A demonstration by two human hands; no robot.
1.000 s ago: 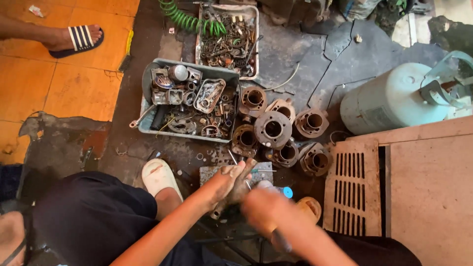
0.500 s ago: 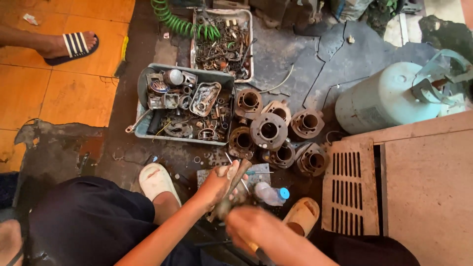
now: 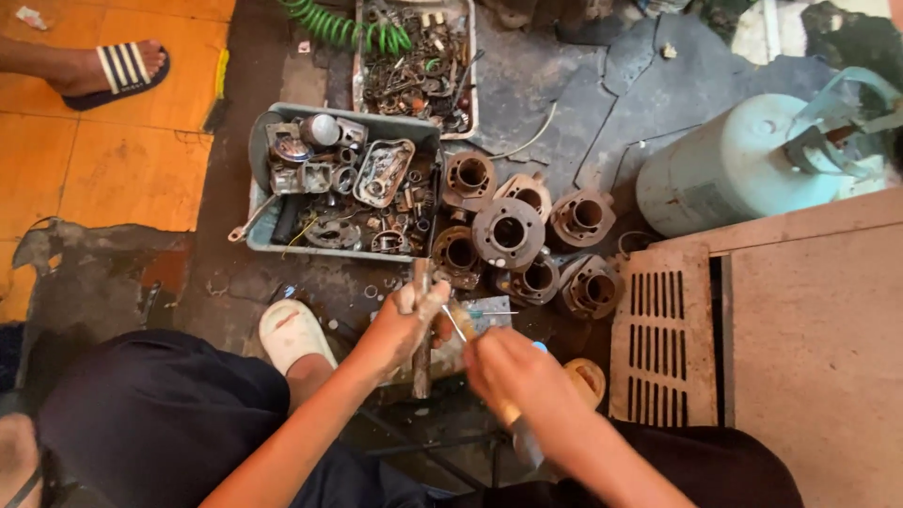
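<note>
Pale gas tank (image 3: 743, 165) lies at two o'clock; grey parts bin (image 3: 263, 226) at ten; rusty cylinders (image 3: 508, 230) at twelve. Left hand (image 3: 406, 320) is closed around a metal bar (image 3: 420, 362) at centre. Right hand (image 3: 517, 372), just beside, grips a thin tool (image 3: 453, 323).

A long, rusty brown metal part (image 3: 420, 329) is held upright, slightly tilted, in the closed left hand (image 3: 406, 318), its lower end reaching down toward the grimy floor. A thin, silver metal rod (image 3: 455, 324) with a wooden handle is gripped in the right hand (image 3: 515, 372), its tip pressed against the part just beside the left thumb.
</note>
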